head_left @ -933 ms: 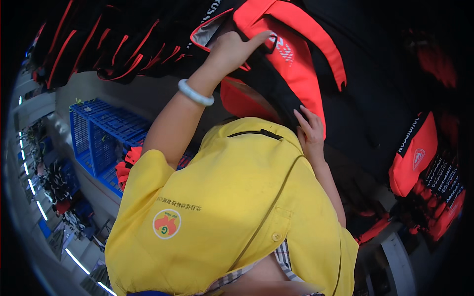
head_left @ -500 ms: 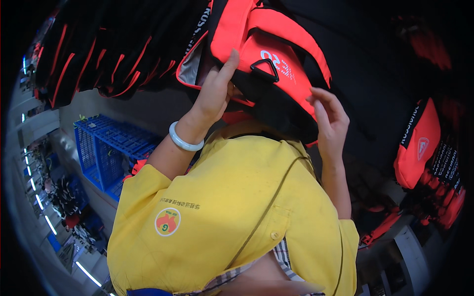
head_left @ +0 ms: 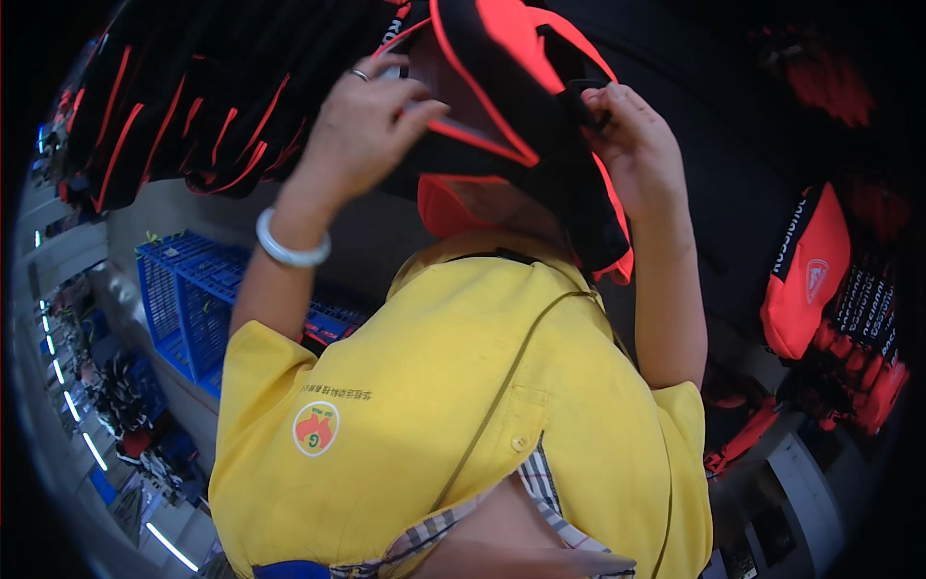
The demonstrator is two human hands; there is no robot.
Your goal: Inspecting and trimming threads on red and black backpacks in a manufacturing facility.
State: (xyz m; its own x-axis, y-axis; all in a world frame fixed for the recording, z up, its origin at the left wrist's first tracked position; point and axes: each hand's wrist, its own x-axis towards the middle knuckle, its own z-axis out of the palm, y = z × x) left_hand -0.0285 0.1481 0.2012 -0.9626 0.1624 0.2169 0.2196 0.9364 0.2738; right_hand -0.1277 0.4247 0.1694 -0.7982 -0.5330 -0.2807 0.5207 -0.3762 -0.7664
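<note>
Bag, red and black, sits at top centre, just beyond the person's chest, between both hands. Versus half a second ago: its red printed face was up, triangular ring lying on it; now that face is turned mostly out of view and a black panel with red piping shows instead, mouth gaping on the left side. Left hand has moved left off the red strap to the mouth's edge; fingers half curled, thumb out; can't tell if it grips the edge or only touches it. Right hand was loosely open by the bag's right edge; now higher, fingers drawn in, thumb and fingertips pinching a small black fitting at the bag's upper right. Left forearm is swung further out, bracelet with it. Surroundings match the earlier frame: row of black bags upper left, blue crate below them, red pouch far right. Yellow shirt fills the lower centre.
</note>
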